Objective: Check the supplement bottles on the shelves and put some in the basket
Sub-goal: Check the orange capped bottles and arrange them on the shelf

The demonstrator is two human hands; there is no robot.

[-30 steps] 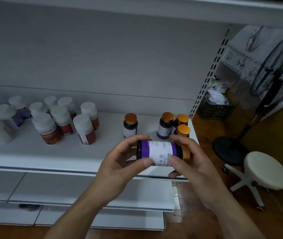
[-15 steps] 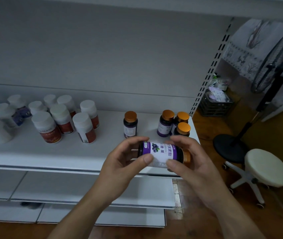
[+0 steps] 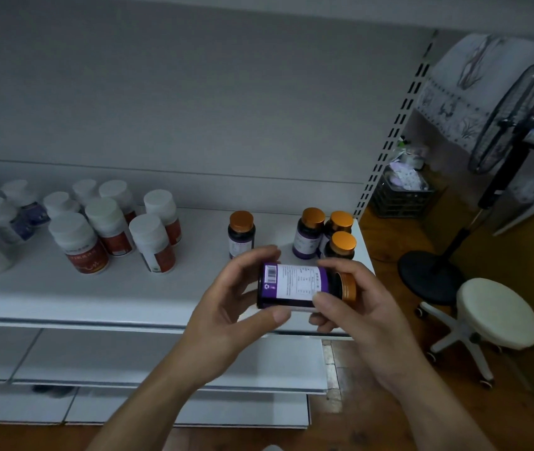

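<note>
Both the left hand (image 3: 226, 310) and right hand (image 3: 366, 314) pinch the purple-labelled bottle (image 3: 294, 283), held sideways at centre frame, orange cap (image 3: 347, 286) pointing right. Likely light, rigid and smooth-sided; grip round the labelled body, not the cap.

Head view: looking forward and down from close above the hands (image 3: 291, 307), facing the shelf (image 3: 96, 297).

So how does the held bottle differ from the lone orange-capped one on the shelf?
The held bottle lies sideways between the left hand and right hand; the lone bottle stands upright, untouched. The held bottle shows a barcode; the lone bottle's label is blurred. Both are dark with orange caps.
</note>
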